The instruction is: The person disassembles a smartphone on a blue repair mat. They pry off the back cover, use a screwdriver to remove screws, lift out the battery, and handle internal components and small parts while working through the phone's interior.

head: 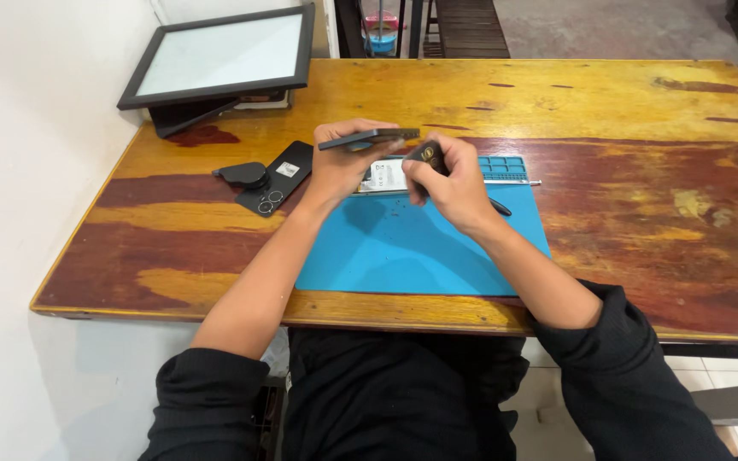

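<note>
Left hand [341, 166] first: we are gripping a dark, slim phone [369, 138] by its left end, fingers curled under it and thumb over the top, so that it is sticking out flat to the right, lifted clear of the tabletop [608, 102]. Holding it by one end is keeping its right edge free, and that is where our right hand [450, 183] is coming in. The right hand is closed around a small dark tool [427, 155], pinched between thumb and fingers with its rounded end pointing up toward the underside of the phone; whether the two are touching we cannot tell.

Both hands are hovering over the far edge of a blue work mat [412, 248], which is lying on the near middle of the tabletop, presumably to cushion parts and keep small pieces from rolling away. Under the hands a white, flat part [384, 177] is resting on the mat, with the mat's row of little moulded trays [506, 166] just to the right of it. To the left, off the mat, a black back cover with camera rings [275, 179] and a dark rounded pad [243, 174] are lying side by side, set out of the way. Far left, a black-framed screen [219, 55] is leaning on its stand.
</note>
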